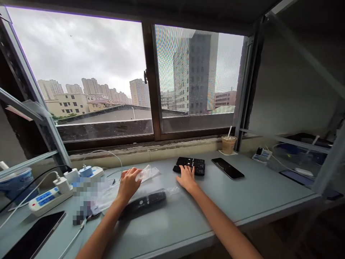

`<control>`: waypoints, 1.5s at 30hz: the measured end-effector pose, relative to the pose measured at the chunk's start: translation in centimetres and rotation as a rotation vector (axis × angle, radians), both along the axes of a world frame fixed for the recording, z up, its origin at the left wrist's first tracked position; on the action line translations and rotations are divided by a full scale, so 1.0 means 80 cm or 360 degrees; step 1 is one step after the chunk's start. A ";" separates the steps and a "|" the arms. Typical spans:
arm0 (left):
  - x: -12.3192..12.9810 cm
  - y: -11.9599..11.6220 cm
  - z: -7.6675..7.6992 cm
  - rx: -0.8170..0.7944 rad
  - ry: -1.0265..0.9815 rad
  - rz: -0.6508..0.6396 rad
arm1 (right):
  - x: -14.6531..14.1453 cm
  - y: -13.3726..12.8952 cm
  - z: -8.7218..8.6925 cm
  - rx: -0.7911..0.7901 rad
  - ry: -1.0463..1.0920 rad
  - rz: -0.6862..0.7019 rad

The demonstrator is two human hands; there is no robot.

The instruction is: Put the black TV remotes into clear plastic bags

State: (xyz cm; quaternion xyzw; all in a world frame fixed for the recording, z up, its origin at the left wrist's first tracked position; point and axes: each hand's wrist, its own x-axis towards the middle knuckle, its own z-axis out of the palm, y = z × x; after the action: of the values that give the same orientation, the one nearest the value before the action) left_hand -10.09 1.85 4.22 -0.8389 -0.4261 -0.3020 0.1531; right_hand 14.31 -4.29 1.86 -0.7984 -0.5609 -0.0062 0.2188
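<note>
My left hand (129, 182) is closed on a crumpled clear plastic bag (148, 173), held just above the table. Below that wrist lies a black remote control (151, 200) in a clear plastic sleeve, its near end partly behind my forearm. My right hand (187, 177) reaches over a black remote control (176, 168), thumb on the near side and fingers across its top. This remote lies against other black remotes (190, 160) set side by side. My fingers hide part of its buttons.
A dark phone (228, 168) lies right of the remotes, with an iced drink cup (229, 144) behind it. At left are power strips (51, 198) with plugs and cables, another dark phone (35, 233) and a blue tub (16, 183). Metal posts frame the table (258, 194).
</note>
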 end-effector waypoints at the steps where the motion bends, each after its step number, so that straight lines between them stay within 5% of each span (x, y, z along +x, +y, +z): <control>1: -0.001 0.001 -0.002 -0.0038 0.0030 -0.0023 | 0.000 -0.001 0.001 0.0003 -0.0001 0.0016; 18: -0.004 0.001 -0.004 -0.0087 -0.0006 0.0053 | -0.021 -0.017 0.014 0.0008 -0.0160 0.0426; 22: -0.003 -0.001 -0.004 -0.0071 0.0003 0.0035 | -0.017 -0.021 0.018 -0.0015 -0.0165 0.0327; 28: 0.000 -0.002 -0.004 0.0019 0.0043 -0.0014 | -0.002 -0.022 0.019 -0.0081 -0.0186 -0.0134; 36: 0.007 -0.009 0.000 0.0097 0.0032 -0.0029 | 0.012 -0.021 0.024 -0.0251 0.0016 0.0013; 45: 0.009 -0.011 -0.002 0.0022 -0.0095 -0.0083 | 0.013 -0.018 0.015 -0.0099 0.0043 0.0055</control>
State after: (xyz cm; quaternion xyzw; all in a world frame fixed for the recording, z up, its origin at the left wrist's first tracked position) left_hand -9.37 0.97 4.08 -0.8392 -0.4064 -0.3339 0.1383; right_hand 15.35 -5.70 3.10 -0.7951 -0.5715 0.0259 0.2014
